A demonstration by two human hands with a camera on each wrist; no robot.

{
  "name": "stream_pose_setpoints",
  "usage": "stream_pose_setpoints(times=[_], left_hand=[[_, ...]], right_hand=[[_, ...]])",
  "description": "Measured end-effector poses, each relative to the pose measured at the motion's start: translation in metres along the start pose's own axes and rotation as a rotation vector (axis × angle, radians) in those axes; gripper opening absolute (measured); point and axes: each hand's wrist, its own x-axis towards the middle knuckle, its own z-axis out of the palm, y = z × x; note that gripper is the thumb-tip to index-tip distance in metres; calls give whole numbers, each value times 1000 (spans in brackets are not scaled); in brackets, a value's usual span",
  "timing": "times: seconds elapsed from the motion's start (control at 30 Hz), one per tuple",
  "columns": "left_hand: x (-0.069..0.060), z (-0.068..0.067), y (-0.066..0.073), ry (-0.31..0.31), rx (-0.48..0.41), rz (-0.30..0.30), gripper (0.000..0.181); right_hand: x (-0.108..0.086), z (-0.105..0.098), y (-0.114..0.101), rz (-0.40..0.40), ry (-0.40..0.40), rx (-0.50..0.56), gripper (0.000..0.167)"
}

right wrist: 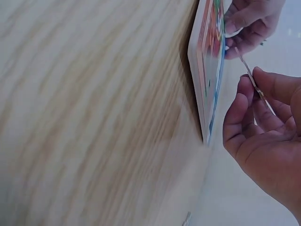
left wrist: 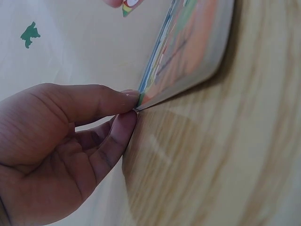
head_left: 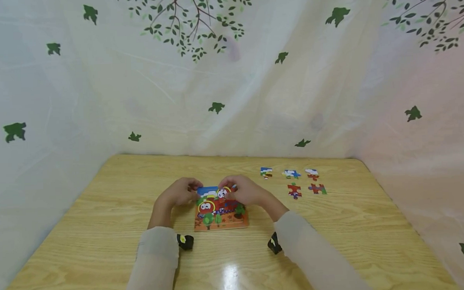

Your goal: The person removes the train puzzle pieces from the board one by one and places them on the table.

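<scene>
A colourful puzzle board [head_left: 221,220] lies flat on the table between the two hands. At its upper left edge the left hand [head_left: 183,191] pinches the board's rim between thumb and fingers, seen closely in the left wrist view [left wrist: 70,136]. The right hand [head_left: 244,190] pinches a thin puzzle piece [head_left: 223,193] above the board's upper part. In the right wrist view that piece [right wrist: 254,84] is seen edge-on between the thumb and fingers of the right hand [right wrist: 270,117], apart from the board [right wrist: 200,70].
Several loose puzzle pieces lie at the back right of the wooden table [head_left: 103,200], among them a red one [head_left: 294,190] and a blue and white one [head_left: 292,173]. A pale curtain [head_left: 169,100] with leaf prints hangs behind the table.
</scene>
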Motion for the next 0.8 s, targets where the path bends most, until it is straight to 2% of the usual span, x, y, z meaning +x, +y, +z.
stream_pose_setpoints(times=[0.27, 0.5, 0.8], left_hand=[[0, 0, -1, 1, 3, -8, 33], [0, -1, 0, -3, 7, -10, 33], [1, -2, 0, -3, 0, -13, 32]], right_hand=[[-10, -18, 12, 8, 34, -10, 24], [-21, -32, 25, 33, 51, 39, 26], [-32, -49, 37, 64, 90, -33, 27]])
